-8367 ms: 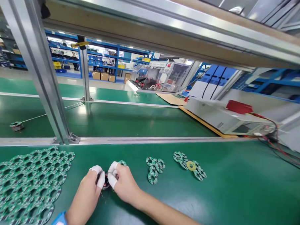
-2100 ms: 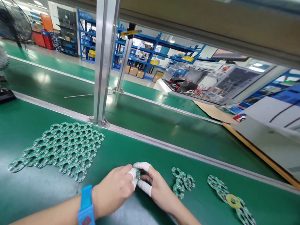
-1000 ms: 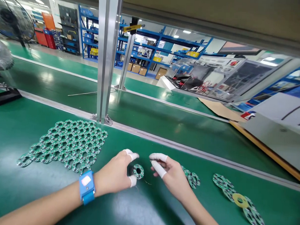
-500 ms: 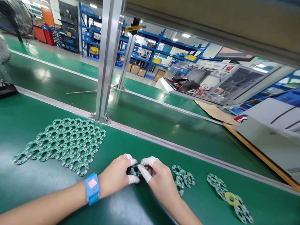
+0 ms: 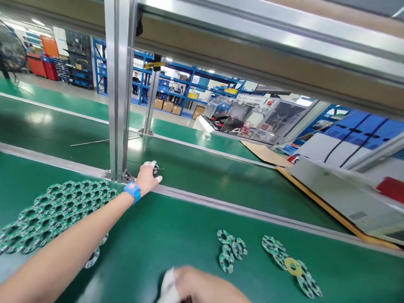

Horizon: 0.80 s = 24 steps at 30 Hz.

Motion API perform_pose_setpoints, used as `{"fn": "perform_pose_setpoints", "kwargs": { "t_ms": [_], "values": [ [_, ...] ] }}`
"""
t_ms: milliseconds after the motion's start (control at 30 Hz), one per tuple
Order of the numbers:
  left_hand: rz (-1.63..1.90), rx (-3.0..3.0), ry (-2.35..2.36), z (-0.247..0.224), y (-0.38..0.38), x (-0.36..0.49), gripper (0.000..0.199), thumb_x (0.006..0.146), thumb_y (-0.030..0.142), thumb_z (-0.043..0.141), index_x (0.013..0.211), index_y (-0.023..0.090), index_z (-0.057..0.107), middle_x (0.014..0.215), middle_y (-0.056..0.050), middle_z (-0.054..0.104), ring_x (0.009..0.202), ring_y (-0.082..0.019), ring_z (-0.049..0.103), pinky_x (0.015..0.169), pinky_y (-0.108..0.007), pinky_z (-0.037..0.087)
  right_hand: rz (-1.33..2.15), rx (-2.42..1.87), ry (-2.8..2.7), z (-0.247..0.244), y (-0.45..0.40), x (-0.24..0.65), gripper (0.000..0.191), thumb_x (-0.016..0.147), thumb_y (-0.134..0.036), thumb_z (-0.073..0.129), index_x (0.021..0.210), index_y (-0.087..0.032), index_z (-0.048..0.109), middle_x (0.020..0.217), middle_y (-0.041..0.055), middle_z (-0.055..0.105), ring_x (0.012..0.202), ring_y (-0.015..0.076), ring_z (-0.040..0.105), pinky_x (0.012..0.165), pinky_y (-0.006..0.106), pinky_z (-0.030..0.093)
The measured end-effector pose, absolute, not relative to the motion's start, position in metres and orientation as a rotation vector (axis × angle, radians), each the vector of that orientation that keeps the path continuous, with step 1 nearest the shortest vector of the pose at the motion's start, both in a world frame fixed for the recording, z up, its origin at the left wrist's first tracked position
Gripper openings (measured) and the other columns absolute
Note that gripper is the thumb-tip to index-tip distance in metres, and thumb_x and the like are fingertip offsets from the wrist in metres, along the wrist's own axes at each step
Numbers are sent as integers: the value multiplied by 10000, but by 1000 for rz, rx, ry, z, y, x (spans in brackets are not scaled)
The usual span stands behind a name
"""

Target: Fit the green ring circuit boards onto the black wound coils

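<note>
While my left hand [image 5: 146, 179] is open by one seemingly done part [image 5: 156, 169] at eleven o'clock, rings [image 5: 63, 211] at ten, one and two look unused; I can't tell whether my right hand [image 5: 191, 286] grips.

The green bench [image 5: 144, 238] before me bears a yellow ring [image 5: 287, 265] amid overlapping green ring boards [image 5: 274, 246]; left of that ring lies a small cluster [image 5: 226, 249], and much farther left, a broad spread [image 5: 52, 216].

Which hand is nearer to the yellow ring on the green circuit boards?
Right. The right hand is near the picture's bottom, left of the yellow ring; the left hand is farther left and deeper into the scene, at the metal rail.
</note>
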<state>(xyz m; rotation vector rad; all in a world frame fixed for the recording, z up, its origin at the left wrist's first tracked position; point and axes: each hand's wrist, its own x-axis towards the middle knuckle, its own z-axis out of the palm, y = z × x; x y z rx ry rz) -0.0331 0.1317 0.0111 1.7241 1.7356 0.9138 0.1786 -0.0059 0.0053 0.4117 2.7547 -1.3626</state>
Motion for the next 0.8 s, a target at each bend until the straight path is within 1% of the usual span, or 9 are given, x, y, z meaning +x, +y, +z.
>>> {"fn": "perform_pose_setpoints", "kwargs": {
  "t_ms": [67, 167, 267, 367, 467, 533, 600, 700, 800],
  "values": [
    [825, 1737, 1575, 5, 94, -29, 541, 665, 15, 602, 1193, 106, 525, 1147, -119, 585, 1055, -232, 544, 916, -340, 437, -1397, 605, 2855, 18, 2, 182, 339, 710, -242, 680, 1045, -193, 665, 879, 45, 630, 793, 172, 568, 673, 222, 459],
    [659, 1727, 1328, 0, 37, -22, 590, 529, -77, 552, 1084, 116, 609, 926, -43, 683, 816, -174, 629, 732, -260, 512, -1455, 1066, 2906, 24, 4, 181, 413, 615, -221, 753, 1016, -209, 654, 917, 45, 609, 815, 192, 552, 650, 251, 480],
    [592, 1712, 1178, 3, -1, -21, 709, 502, -70, 532, 1183, 127, 557, 1046, -67, 661, 896, -187, 613, 802, -276, 495, -1532, 1388, 2875, 12, -6, 174, 373, 609, -167, 725, 972, -203, 647, 880, 31, 583, 703, 158, 546, 593, 246, 495],
    [564, 1724, 1061, 7, -14, -21, 805, 531, 1, 596, 1307, 150, 442, 1177, -88, 602, 1032, -230, 569, 919, -327, 439, -1545, 1553, 2906, -3, -17, 169, 406, 676, -144, 635, 1076, -207, 599, 872, 33, 559, 650, 140, 551, 538, 233, 511],
    [619, 1781, 1025, 7, -15, -20, 841, 550, 91, 690, 1338, 144, 400, 1258, -105, 545, 1106, -252, 525, 965, -332, 397, -1185, 1482, 3245, -6, -20, 171, 447, 728, -168, 634, 1165, -220, 558, 943, 66, 582, 748, 175, 580, 583, 262, 531],
    [646, 1826, 1030, 6, -15, -18, 778, 575, 117, 711, 1305, 149, 442, 1196, -89, 584, 1039, -236, 556, 919, -311, 418, -815, 1266, 3502, -2, -18, 174, 359, 794, -177, 603, 1147, -238, 576, 976, 77, 611, 800, 189, 585, 636, 287, 531],
    [644, 1892, 1042, 6, -15, -17, 592, 611, 107, 699, 1182, 170, 557, 1056, -46, 640, 927, -205, 583, 827, -271, 439, -481, 1018, 3631, 4, -16, 176, 243, 875, -156, 497, 1072, -236, 615, 916, 70, 650, 799, 189, 588, 644, 291, 522],
    [631, 2008, 1050, 7, -15, -17, 272, 643, 94, 687, 902, 171, 657, 871, -4, 652, 814, -169, 577, 724, -223, 418, -121, 608, 3593, 13, -19, 175, 326, 934, -116, 324, 981, -164, 643, 797, 85, 676, 763, 198, 600, 630, 297, 517],
    [637, 2038, 1057, 7, -15, -17, 150, 685, 103, 659, 818, 171, 650, 808, 4, 644, 770, -152, 569, 688, -207, 404, 26, 433, 3459, 18, -29, 168, 373, 930, -97, 280, 920, -125, 651, 726, 106, 673, 707, 210, 606, 597, 306, 514]
  ]
}}
